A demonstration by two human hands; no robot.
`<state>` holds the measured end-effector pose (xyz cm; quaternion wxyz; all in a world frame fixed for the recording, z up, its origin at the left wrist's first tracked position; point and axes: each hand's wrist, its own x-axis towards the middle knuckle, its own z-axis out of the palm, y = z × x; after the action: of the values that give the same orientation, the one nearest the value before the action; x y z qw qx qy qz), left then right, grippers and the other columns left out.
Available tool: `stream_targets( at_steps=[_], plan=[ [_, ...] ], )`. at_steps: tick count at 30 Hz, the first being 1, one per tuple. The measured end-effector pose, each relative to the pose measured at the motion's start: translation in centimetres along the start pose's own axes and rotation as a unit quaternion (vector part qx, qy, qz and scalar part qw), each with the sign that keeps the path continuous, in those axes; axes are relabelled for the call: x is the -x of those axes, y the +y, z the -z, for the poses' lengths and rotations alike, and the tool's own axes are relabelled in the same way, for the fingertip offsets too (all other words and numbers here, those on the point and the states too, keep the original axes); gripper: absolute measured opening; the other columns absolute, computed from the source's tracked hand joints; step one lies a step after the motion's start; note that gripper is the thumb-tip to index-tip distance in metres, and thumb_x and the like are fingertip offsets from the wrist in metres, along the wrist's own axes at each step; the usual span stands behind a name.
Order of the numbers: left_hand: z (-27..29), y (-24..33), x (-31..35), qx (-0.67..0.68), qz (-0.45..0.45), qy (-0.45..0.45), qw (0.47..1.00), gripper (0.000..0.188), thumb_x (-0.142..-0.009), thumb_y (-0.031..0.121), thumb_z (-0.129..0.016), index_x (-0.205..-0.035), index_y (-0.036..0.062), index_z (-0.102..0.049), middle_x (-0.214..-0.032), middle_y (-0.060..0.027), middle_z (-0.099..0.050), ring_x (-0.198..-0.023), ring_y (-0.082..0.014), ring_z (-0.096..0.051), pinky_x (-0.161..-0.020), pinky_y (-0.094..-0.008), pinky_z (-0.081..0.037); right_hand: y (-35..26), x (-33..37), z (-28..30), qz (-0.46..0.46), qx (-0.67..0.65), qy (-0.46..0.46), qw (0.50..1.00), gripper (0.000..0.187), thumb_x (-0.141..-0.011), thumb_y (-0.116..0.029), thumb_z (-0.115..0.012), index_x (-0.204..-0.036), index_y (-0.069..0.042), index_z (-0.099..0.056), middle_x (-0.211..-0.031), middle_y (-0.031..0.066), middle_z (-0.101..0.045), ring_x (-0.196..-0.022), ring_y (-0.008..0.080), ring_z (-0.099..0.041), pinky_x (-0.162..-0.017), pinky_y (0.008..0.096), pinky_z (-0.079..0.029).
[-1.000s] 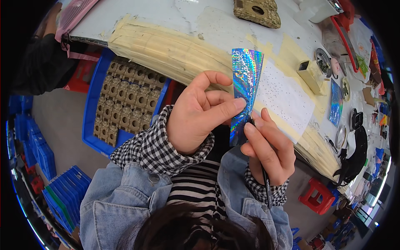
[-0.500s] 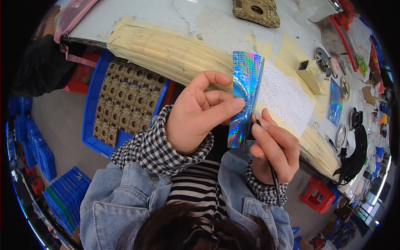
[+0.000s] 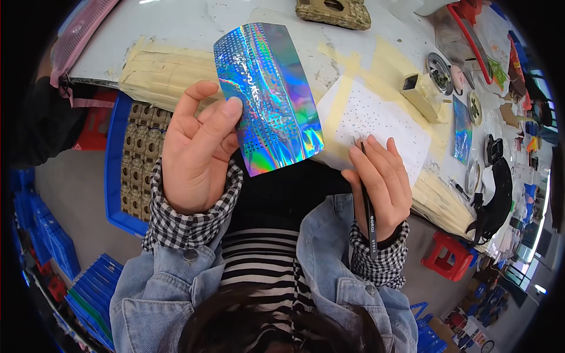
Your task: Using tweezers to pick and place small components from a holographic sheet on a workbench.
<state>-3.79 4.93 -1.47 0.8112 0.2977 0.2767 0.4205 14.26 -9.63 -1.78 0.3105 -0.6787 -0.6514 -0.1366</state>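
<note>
Now holds a shiny holographic sheet (image 3: 271, 106), perforated with rows of small marks, raised just left of a dotted white paper (image 3: 382, 115) on the bench (image 3: 176, 29). Clamps its left edge between thumb and fingers of the left hand (image 3: 197, 147). Grips a slim black tool (image 3: 369, 215) in the right hand (image 3: 384, 188), at the paper's near left side, well apart from the other hand. Faces a camouflage-patterned block (image 3: 344, 17) beyond the paper, plus a beige box (image 3: 421, 97) and another holographic piece (image 3: 462, 129) to its right. Has a blue tray (image 3: 110, 170) of camouflage-patterned pieces (image 3: 134, 159) well to the paper's left.
</note>
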Motion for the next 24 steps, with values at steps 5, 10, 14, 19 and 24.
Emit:
stream_targets(
  at_steps=[5,10,14,19,24],
  plan=[
    [0.3,-0.3,-0.2,0.002,0.005,-0.003,1.0,0.031,-0.09,0.001,-0.054,-0.118,0.0037,-0.04,-0.093,-0.0094,-0.065,-0.085,-0.0128,-0.062,-0.072,-0.0242,-0.05,0.0,-0.5,0.2,0.007,0.023,-0.034,0.999,0.028,-0.07,-0.009,-0.074,-0.097,-0.003,-0.068,-0.092,0.0125,-0.065,-0.096,0.029,-0.062,-0.088,0.0471,-0.05],
    [0.1,-0.4,-0.2,0.002,0.015,-0.008,1.0,0.031,-0.09,0.001,-0.054,-0.118,0.0038,-0.04,-0.093,-0.0087,-0.065,-0.084,-0.0121,-0.062,-0.072,-0.0238,-0.05,-0.1,-1.5,0.7,0.028,0.032,-0.078,0.996,0.024,-0.068,-0.003,-0.072,-0.091,-0.002,-0.066,-0.091,0.0119,-0.065,-0.095,0.0286,-0.06,-0.092,0.0487,-0.048],
    [1.7,-0.5,-0.4,0.022,0.012,-0.078,0.997,0.026,-0.094,0.005,-0.047,-0.119,0.0036,-0.041,-0.113,-0.0138,-0.059,-0.102,-0.0198,-0.061,-0.086,-0.0338,-0.052,-0.3,-2.6,1.2,0.025,0.019,-0.108,0.994,0.021,-0.067,0.0,-0.071,-0.086,-0.003,-0.063,-0.09,0.011,-0.065,-0.095,0.0283,-0.058,-0.094,0.0503,-0.046],
    [0.4,0.2,0.4,-0.005,-0.001,-0.021,1.0,0.029,-0.091,0.002,-0.051,-0.119,0.0045,-0.041,-0.101,-0.0107,-0.063,-0.089,-0.0141,-0.061,-0.076,-0.0266,-0.05,0.4,-2.4,2.3,-0.035,-0.066,-0.077,0.994,0.021,-0.069,0.004,-0.069,-0.087,-0.003,-0.062,-0.089,0.0109,-0.066,-0.096,0.028,-0.058,-0.099,0.0513,-0.041],
    [-0.4,0.1,0.7,-0.012,0.018,-0.027,0.999,0.03,-0.091,0.001,-0.053,-0.118,0.0056,-0.041,-0.096,-0.0095,-0.065,-0.082,-0.0114,-0.062,-0.072,-0.0232,-0.05,1.0,-1.3,2.7,-0.071,-0.102,-0.012,0.992,0.022,-0.072,0.002,-0.068,-0.092,-0.003,-0.063,-0.093,0.0113,-0.068,-0.098,0.0293,-0.057,-0.1,0.0515,-0.038]
  ],
)
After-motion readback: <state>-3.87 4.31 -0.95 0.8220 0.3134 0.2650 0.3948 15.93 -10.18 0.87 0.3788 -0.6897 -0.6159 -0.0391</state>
